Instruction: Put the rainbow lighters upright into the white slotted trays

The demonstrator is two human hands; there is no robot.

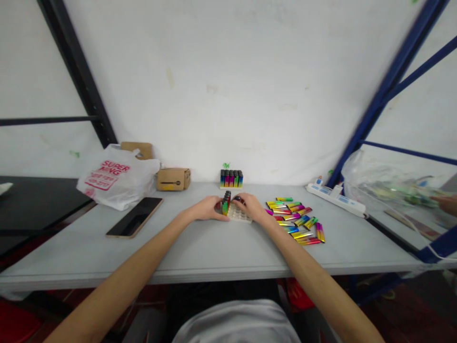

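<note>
Two hands met at a small white tray (241,216) near the middle of the grey surface (200,247). A short row of rainbow-coloured lighters (225,204) stood upright in the tray's left end, dark caps up. The left hand (207,208) lay curled against that row, touching it, though whether it actually gripped the lighters could not be told. The right hand (253,206) rested over the tray's far right side, its fingers pinched on a single lighter (238,199) just beside the standing row.

Just right of the right hand lay a loose pile of lighters (295,221), all flat on their sides. Behind the tray, near the white wall (228,85), a filled block of lighters (231,178) stood upright. Further left were a small cardboard box (173,179), a white plastic bag (114,177) with red print and a dark phone (134,217) lying flat. To the far right lay a white power strip (335,195) and a clear plastic bag (385,183), with another person's hand (446,204) at the frame's edge.
</note>
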